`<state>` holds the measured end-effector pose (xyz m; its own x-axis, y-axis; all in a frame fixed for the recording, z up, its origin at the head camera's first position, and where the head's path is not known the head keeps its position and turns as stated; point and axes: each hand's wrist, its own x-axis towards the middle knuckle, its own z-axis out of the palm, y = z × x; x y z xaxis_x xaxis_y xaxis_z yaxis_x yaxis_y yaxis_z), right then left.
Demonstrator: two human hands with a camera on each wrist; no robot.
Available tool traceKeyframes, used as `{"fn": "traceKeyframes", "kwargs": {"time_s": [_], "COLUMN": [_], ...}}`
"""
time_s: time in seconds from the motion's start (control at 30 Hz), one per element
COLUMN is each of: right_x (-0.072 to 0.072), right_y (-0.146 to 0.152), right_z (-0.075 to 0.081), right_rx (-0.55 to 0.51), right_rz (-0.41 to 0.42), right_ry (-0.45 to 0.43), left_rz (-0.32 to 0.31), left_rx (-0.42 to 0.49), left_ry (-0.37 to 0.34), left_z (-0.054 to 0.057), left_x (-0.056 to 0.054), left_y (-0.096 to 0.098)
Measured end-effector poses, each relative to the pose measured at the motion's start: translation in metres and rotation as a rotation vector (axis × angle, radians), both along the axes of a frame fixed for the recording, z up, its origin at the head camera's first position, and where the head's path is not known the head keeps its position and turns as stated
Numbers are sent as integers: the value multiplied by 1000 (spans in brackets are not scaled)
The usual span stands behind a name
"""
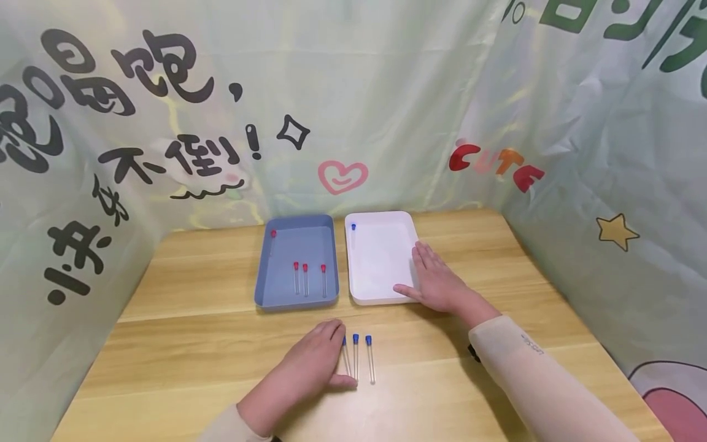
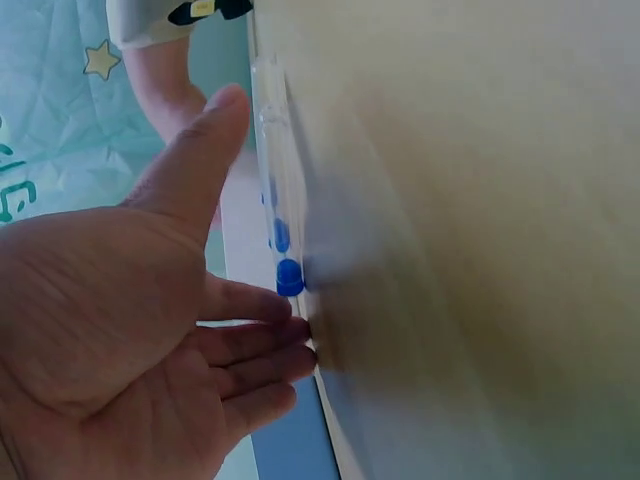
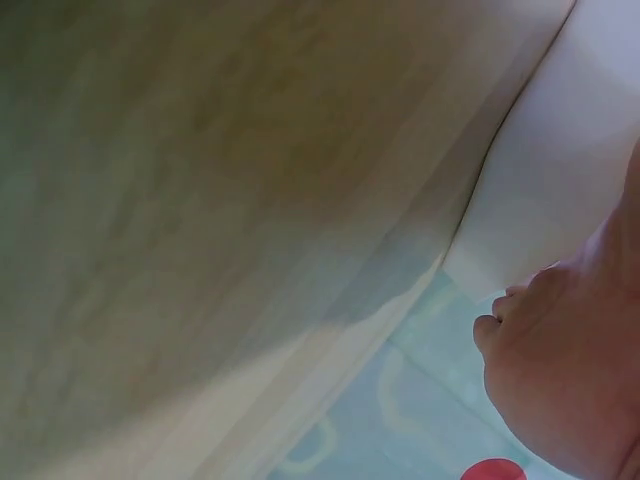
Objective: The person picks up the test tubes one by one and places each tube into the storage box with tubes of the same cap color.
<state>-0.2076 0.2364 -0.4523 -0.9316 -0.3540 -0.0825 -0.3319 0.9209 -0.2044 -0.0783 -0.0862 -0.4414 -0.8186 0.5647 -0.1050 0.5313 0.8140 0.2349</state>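
Left hand (image 1: 306,362), fingers wide of thumb, holds nothing beside three blue-capped tubes (image 1: 356,355); a brush could roll them. Right hand (image 1: 438,283), equally wide, could shove the white tray (image 1: 381,261) by pressing.

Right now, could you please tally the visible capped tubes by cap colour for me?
Red-capped tubes: 4, all in the grey-blue tray
Blue-capped tubes: 4, one in the white tray, three on the table
Total: 8
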Motion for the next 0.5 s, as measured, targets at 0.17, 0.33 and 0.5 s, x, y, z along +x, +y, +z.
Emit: {"fn": "traceKeyframes", "kwargs": {"time_s": [0.17,0.33,0.5], "right_x": [0,1,1], "right_y": [-1,-1,0], "right_z": [2,4,4], "right_rx": [-5,-11,-23], "right_rz": [-23,-33,-37], "right_ry": [-13,-33,-65], "left_rz": [9,22,30], "left_rx": [-53,-87,-115], "left_ry": [2,-5,7], "left_z": [3,1,-2], "left_x": [2,3,3], "left_y": [5,7,9]}}
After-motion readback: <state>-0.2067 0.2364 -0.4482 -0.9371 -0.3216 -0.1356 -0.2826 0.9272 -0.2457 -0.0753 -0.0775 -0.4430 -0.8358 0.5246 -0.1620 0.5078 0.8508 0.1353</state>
